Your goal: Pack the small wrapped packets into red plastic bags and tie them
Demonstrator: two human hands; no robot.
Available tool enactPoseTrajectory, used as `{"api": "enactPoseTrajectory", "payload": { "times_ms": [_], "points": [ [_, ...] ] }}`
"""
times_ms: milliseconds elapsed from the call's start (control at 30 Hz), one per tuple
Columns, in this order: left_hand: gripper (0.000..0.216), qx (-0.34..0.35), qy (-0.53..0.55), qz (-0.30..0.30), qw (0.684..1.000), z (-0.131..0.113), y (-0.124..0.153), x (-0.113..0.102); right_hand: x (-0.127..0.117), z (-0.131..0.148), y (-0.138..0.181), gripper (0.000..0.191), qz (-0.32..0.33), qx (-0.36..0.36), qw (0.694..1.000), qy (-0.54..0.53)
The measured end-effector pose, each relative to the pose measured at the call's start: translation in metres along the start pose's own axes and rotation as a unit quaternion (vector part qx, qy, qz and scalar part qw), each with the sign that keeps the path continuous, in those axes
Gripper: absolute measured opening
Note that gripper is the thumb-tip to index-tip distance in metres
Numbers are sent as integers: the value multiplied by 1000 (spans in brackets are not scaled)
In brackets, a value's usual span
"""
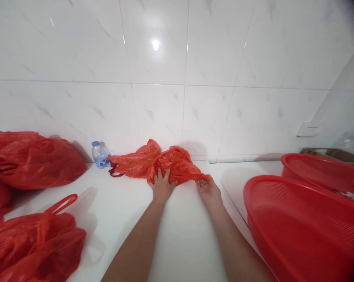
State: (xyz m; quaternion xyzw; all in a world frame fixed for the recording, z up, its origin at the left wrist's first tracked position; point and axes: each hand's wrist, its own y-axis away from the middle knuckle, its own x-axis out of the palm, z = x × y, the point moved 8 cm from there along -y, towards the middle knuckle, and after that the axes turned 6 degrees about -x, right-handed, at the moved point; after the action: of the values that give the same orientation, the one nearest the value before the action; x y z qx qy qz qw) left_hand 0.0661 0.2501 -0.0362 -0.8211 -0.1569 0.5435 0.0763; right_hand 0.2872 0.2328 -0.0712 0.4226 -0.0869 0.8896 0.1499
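From my head view, the red bag [173, 158] lies crumpled in the middle of the frame, on the white table [191, 235] close to the tiled wall [156, 113]. My left hand [161, 188] is open, with its fingers spread wide on the near side of the bag. I think it lies flat like that so the bag can't slide. My right hand [208, 190] is half curled, palm up, and seems to pinch the bag's thin right corner, maybe because a corner is easy to hold and pull straight. I can't tell if anything is inside. A clear bottle [99, 156] with a blue cap stands up at the bag's left end, by the wall, perhaps to be out of my way. I can't tell if they touch. Puffy bags [42, 162] sit at the left edge, and a looped bag [44, 243] sits in the lower left, its handle sticking up. On the right are the front basket [282, 223] and the back basket [326, 167], both red. They look put to the side so my arms have room between.
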Motion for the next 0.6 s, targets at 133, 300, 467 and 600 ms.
{"api": "enactPoseTrajectory", "payload": {
  "times_ms": [133, 300, 467, 600],
  "points": [
    [63, -14, 9, -7, 1000, 2, -3, 0, -13, 11, 25, 10, -12, 14, 998, -56],
    [68, -6, 71, -100, 992, 0, 9, -34, -25, 24, 60, 7, -13, 19, 996, -82],
    [70, 34, 97, -169, 980, 0, 45, -66, -34, 38, 77, 12, -14, 1, 996, -85],
    [83, 97, 167, -172, 966, 1, 89, -84, -27, 34, 87, 7, 4, 6, 997, -79]
  ]
}}
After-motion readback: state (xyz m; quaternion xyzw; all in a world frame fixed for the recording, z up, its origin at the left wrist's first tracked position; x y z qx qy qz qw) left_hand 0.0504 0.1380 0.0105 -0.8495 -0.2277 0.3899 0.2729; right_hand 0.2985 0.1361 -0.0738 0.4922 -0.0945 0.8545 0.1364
